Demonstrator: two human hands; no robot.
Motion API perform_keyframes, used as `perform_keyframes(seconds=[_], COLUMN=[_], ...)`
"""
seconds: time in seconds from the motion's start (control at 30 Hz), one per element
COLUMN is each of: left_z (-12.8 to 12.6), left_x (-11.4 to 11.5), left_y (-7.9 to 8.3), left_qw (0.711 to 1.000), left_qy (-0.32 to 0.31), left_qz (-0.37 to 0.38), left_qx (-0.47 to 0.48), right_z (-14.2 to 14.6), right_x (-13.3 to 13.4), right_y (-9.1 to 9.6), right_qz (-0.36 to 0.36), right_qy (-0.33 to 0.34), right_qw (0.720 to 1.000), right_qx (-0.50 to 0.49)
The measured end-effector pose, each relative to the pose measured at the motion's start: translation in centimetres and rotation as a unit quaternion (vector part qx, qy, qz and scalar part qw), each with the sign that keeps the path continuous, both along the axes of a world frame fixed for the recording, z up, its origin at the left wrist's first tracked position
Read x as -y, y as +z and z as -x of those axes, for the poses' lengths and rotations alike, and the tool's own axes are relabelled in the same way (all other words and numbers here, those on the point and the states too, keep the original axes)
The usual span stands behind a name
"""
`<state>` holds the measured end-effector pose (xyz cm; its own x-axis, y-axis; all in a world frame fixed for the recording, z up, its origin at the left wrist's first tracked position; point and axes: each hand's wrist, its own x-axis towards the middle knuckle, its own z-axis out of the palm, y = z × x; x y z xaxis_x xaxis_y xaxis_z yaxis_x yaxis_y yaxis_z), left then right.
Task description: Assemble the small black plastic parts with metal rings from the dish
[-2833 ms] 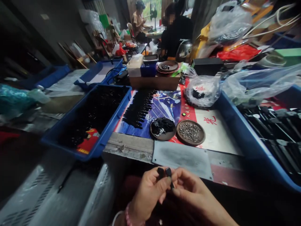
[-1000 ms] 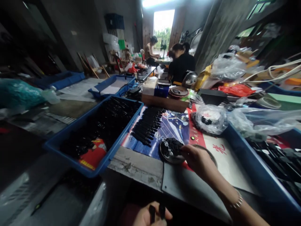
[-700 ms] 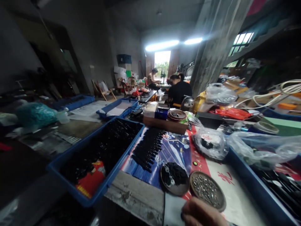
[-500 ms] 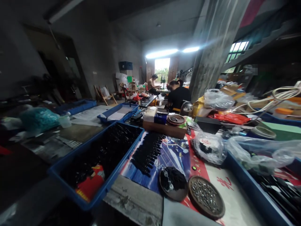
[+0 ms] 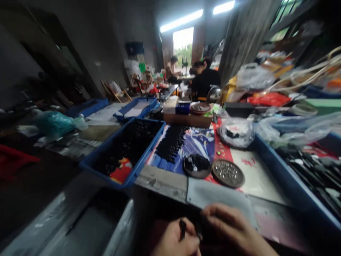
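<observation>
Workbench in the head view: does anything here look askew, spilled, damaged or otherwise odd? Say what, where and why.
One thing: the left blue tray sits skewed, its near corner overhanging the bench edge. The two round dishes keep their small parts inside. The picture is blurred, so damage cannot be judged.

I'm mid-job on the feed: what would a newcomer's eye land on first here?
Probably the two bare hands low in front, the left hand pinching a small black plastic part and the right hand close against it. Next, the two round dark dishes on the bench beyond them: one of black bits, one of small silvery metal pieces to its right. A long blue plastic tray of black parts lies at left.
</observation>
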<state>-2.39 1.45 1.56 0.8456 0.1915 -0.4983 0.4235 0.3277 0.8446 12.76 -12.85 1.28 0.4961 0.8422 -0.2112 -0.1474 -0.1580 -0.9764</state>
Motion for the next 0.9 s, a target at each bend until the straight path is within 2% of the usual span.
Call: perform_keyframes(seconds=[0.03,0.13,0.4,0.67,0.8,0.9], left_z=[0.1,0.3,-0.1,-0.9,-1.2,-1.4], left_x=[0.2,0.6,0.5,0.1,0.0,0.1], left_y=[-0.2,-0.7,-1.4,-1.9,-1.9,-1.7], left_qw=[1.0,0.999,0.998,0.997,0.996,0.996], left_qy=[-0.024,-0.01,-0.042,-0.071,-0.082,-0.09], left_qz=[0.004,0.02,0.035,0.028,0.016,0.013], left_qx=[0.011,0.026,0.011,-0.004,-0.017,-0.025], right_z=[0.0,-0.2,0.1,-0.3,-0.6,-0.8], right_x=[0.4,1.1,1.2,0.9,1.0,1.1], right_y=[0.4,0.8,-0.1,-0.9,-0.3,0.3], right_qz=[-0.002,-0.002,-0.003,0.034,0.048,0.048], right_qy=[0.022,0.035,0.091,0.138,0.144,0.146], right_qw=[1.0,0.999,0.995,0.986,0.977,0.976], right_qx=[0.001,0.023,-0.05,0.086,0.15,0.155])
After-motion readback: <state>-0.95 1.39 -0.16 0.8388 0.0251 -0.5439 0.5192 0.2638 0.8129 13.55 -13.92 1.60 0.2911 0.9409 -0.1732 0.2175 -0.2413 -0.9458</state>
